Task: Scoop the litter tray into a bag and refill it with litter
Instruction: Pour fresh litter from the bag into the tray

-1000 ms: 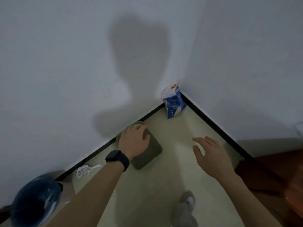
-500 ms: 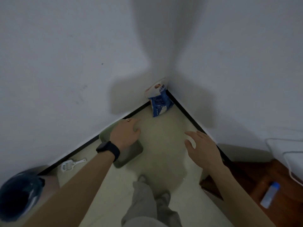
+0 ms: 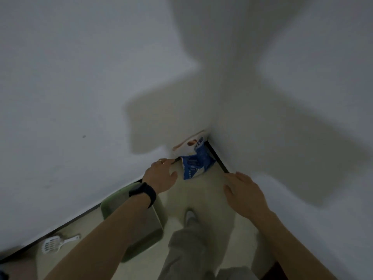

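The litter bag [image 3: 194, 158] (blue and white, its top crumpled) is leaning against the white wall [image 3: 80, 87] in the corner. Your left hand [image 3: 161, 175] is hovering just left of the bag, palm down. Its fingers are loosely bent and close together, and the thumb is sticking out towards the bag's lower edge. It is gripping nothing, and a narrow strip of floor [image 3: 203, 190] is showing between thumb and bag. You are wearing a ring [image 3: 160, 161] on that hand and a dark watch [image 3: 144, 194] on the wrist. Your right hand [image 3: 244, 190] is hovering right of the bag and nearer to you. It is lying flat, fingers straight and pressed side by side, thumb spread out to the left, holding nothing. The green litter tray [image 3: 115, 197] is lying on the floor left of the bag and nearer to you, passing under your left forearm. The white scoop [image 3: 53, 243] is lying farther left of the bag, beyond the tray. Your shoe [image 3: 190, 216] is standing nearer to you than the bag.
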`<state>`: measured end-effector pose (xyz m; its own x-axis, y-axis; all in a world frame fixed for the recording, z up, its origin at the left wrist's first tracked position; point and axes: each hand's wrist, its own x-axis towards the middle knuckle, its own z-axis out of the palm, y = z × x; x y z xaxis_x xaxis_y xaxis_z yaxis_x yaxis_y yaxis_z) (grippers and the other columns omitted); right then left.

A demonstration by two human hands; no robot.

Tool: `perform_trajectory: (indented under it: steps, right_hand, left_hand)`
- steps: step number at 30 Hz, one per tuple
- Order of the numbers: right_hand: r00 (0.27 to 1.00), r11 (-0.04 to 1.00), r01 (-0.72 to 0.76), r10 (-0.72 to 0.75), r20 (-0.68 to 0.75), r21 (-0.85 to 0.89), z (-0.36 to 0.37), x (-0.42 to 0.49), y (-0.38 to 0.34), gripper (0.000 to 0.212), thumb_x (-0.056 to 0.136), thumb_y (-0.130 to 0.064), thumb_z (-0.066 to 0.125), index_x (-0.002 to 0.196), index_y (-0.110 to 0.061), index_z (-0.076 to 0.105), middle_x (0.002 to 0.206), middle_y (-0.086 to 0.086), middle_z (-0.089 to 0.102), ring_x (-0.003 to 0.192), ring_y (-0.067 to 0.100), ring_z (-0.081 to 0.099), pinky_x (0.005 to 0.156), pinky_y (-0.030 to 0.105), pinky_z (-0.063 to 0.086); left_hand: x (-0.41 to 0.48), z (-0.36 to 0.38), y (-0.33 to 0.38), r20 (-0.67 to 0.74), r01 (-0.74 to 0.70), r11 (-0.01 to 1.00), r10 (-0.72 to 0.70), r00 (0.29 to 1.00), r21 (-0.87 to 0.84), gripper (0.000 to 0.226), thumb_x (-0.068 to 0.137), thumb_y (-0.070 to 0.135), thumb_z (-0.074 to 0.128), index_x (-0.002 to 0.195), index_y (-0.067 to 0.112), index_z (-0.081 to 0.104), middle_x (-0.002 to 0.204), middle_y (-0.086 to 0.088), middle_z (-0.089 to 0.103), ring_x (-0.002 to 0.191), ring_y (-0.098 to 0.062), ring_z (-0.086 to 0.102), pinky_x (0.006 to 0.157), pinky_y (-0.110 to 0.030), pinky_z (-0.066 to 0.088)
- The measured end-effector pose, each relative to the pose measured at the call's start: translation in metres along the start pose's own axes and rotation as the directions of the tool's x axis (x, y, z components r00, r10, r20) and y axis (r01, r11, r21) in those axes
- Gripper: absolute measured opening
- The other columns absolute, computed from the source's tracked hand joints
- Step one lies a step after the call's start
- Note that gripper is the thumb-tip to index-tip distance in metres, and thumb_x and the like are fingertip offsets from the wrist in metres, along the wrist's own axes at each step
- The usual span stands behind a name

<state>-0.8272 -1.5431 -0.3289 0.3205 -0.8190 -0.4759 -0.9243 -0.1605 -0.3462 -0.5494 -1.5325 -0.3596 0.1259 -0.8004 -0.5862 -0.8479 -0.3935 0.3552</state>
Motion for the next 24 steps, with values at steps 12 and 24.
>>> perform_trajectory:
  steps: [12, 24]
  right_hand:
    - [0.985, 0.994, 0.104, -0.1, 0.141, -0.017, 0.101, 0.286, 0.056, 0.061, 0.101, -0.037, 0.041, 0.154, -0.023, 0.017, 0.162, 0.001, 0.014, 0.145, 0.024, 0.021, 0.114, 0.037, 0.027]
    - [0.925, 0.855, 0.306, -0.37, -0.081, -0.418, 0.187, 0.412, 0.059, 0.07, 0.06, -0.023, 0.077, 0.126, -0.006, 0.058, 0.131, 0.017, 0.054, 0.129, 0.037, 0.045, 0.108, 0.055, 0.035]
  left_hand:
    - [0.235, 0.101, -0.026, 0.032, 0.121, 0.99, -0.123, 0.992, 0.069, 0.079, 0.092, 0.05, 0.057, 0.155, 0.022, 0.019, 0.159, -0.005, 0.024, 0.14, -0.027, 0.032, 0.11, -0.038, 0.035]
    - [0.318, 0.169, -0.059, -0.19, 0.012, 0.966, 0.039, 0.981, 0.258, 0.059, 0.1, 0.033, 0.05, 0.153, 0.035, 0.024, 0.121, -0.004, 0.063, 0.111, -0.028, 0.057, 0.085, -0.04, 0.049]
